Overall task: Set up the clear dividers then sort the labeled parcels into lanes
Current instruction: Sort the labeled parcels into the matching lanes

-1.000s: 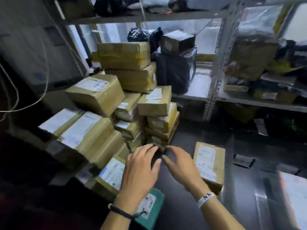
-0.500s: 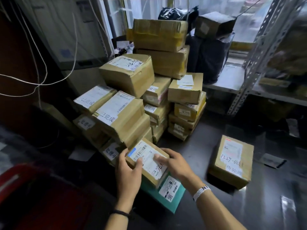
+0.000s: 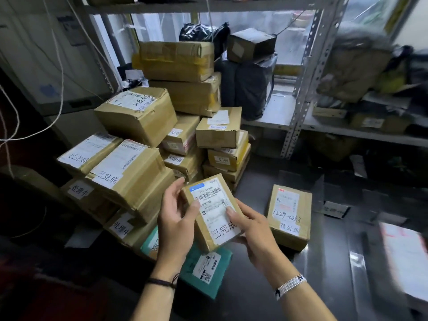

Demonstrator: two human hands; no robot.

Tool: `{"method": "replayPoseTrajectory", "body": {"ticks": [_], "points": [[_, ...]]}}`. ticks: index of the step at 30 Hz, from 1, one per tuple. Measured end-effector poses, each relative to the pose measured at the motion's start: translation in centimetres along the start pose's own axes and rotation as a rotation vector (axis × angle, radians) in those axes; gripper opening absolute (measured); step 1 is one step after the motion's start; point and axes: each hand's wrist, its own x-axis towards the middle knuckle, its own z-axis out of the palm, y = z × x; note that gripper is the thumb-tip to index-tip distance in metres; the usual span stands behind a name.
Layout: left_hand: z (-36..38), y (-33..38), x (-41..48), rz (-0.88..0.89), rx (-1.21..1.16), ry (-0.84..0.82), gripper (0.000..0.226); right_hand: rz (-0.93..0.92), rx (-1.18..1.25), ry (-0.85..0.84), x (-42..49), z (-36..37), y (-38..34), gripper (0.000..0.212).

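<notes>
Raised parcel (image 3: 215, 215) points away lengthwise, barcode end farthest.

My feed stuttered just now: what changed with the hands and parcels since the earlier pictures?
The left hand and right hand, empty a second ago, took hold of the small brown cardboard parcel with a white label and lifted it, tilted, off the flat teal parcel. The stack of brown cardboard boxes, the teal parcel and the lone brown box on the dark table stayed put.

held parcel (image 3: 215, 218) "已完成", lone parcel (image 3: 289, 216) "待处理", stacked box (image 3: 228, 158) "0346"
</notes>
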Motion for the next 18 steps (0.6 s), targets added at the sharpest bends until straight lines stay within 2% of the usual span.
{"method": "replayPoseTrajectory", "body": {"ticks": [3,8,10,13,18], "points": [[3.2,0.4,-0.4,0.042,-0.034,-0.054,0.062,-0.041,0.076,0.081,-1.1,-2.0,-0.9,0.031],[8.2,-1.0,-3.5,-0.076,-0.012,-0.203,0.077,-0.089,0.128,0.255,-3.6,-6.2,-1.1,0.032],[10.3,-1.5,-4.4,-0.09,0.01,-0.275,0.07,-0.104,0.136,0.329,-4.7,-8.1,-0.8,0.04],[13.4,-2.2,-5.4,-0.132,0.024,-0.368,0.066,-0.138,0.163,0.418,-6.3,-10.9,-0.5,0.039],[17.8,-2.7,-7.1,-0.158,0.069,-0.395,0.059,-0.156,0.18,0.477,-8.0,-14.4,0.0,0.039]]}}
